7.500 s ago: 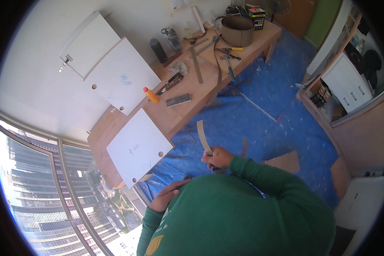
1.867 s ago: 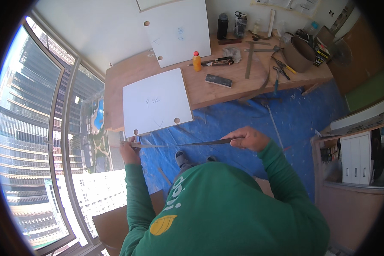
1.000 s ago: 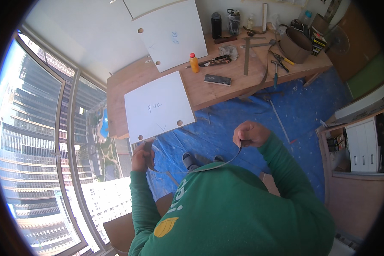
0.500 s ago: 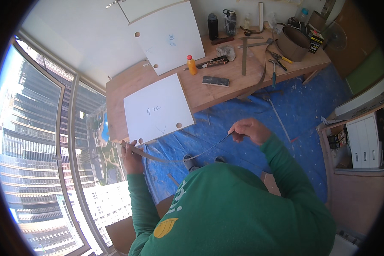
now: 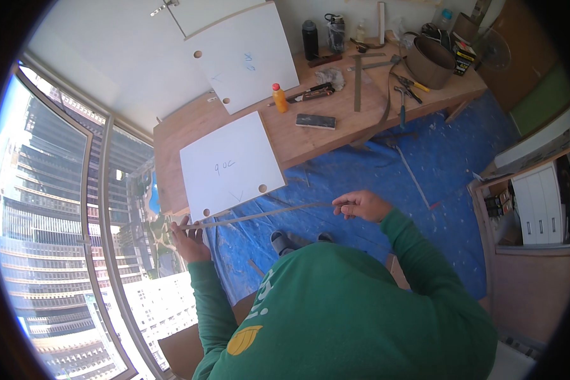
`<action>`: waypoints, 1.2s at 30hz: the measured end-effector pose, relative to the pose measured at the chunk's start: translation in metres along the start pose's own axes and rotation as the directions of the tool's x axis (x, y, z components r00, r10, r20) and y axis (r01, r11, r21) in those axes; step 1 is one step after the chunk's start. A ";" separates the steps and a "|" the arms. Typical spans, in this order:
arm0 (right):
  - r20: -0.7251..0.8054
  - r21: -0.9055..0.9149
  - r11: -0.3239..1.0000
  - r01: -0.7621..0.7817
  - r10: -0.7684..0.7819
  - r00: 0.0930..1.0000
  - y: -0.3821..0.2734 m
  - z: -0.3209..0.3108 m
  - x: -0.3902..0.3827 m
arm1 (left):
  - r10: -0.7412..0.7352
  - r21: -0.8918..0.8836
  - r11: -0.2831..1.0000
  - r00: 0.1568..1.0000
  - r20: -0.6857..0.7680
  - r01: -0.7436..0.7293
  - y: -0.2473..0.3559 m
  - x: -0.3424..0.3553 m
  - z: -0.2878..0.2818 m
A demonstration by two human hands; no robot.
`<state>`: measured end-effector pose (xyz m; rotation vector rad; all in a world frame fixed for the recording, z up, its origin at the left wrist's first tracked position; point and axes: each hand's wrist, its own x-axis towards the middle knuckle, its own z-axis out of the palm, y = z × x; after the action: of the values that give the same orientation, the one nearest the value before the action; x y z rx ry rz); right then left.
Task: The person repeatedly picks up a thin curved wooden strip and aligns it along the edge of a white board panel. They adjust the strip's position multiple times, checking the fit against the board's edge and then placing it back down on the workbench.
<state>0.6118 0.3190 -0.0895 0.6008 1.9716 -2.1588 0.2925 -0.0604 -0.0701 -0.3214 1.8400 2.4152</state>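
A thin grey-brown strip of edge banding point(image 5: 259, 215) stretches almost straight between my hands, in front of the near white panel. My left hand point(image 5: 191, 246) pinches its left end beside the panel's lower left corner. The other end is gripped between the thumb and fingers of my right hand point(image 5: 363, 206), above the blue sheet. The white panel point(image 5: 234, 155) lies on the wooden bench point(image 5: 294, 149) with its near edge overhanging. It has pen marks and two round holes along that edge.
A second white panel point(image 5: 247, 57) leans at the back. An orange bottle point(image 5: 279, 99), a sanding block point(image 5: 315, 121), a hammer point(image 5: 403, 107), pliers point(image 5: 411, 83) and a coil of edge banding point(image 5: 429, 61) rest on the bench. Blue sheeting point(image 5: 373, 171) covers the floor; a tall window point(image 5: 50, 221) stands left.
The strip sagged in a curve before and is now pulled nearly straight. My left hand has moved slightly left and down, and my right hand has shifted a little left and down.
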 end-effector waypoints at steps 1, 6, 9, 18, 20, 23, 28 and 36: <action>0.021 -0.024 1.000 -0.013 0.014 1.000 0.002 0.000 0.000 | 0.003 0.004 1.000 1.000 -0.009 -0.003 0.000 -0.001 0.000; 0.085 -0.078 0.995 -0.064 0.071 0.994 0.001 0.002 -0.002 | -0.008 -0.036 0.999 0.999 -0.040 0.007 0.001 -0.004 -0.002; 0.093 -0.080 0.994 -0.075 0.083 0.992 0.007 0.001 -0.001 | -0.016 -0.057 0.998 0.999 -0.041 0.014 0.000 -0.005 -0.004; 0.096 -0.133 0.987 -0.091 0.104 0.990 0.013 -0.001 -0.001 | -0.004 -0.102 0.995 1.000 -0.016 0.002 -0.003 -0.008 -0.004; 0.091 -0.142 0.985 -0.095 0.109 0.990 0.014 -0.001 -0.002 | 0.003 -0.097 0.995 1.000 -0.019 -0.005 -0.004 -0.008 -0.003; 0.091 -0.148 0.984 -0.103 0.117 0.989 0.017 0.000 -0.003 | 0.008 -0.093 0.996 1.000 -0.022 -0.010 -0.007 -0.009 -0.002; 0.094 -0.193 0.972 -0.134 0.155 0.983 0.021 0.002 -0.005 | -0.020 -0.103 0.995 1.000 -0.003 0.020 -0.015 -0.001 -0.008; 0.114 -0.186 0.972 -0.144 0.167 0.979 0.031 0.002 -0.006 | -0.055 -0.066 0.996 0.998 -0.009 0.054 -0.020 0.003 -0.011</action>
<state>0.6288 0.3125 -0.1157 0.5521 1.9500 -1.8587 0.2951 -0.0656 -0.0925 -0.3858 1.7356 2.4461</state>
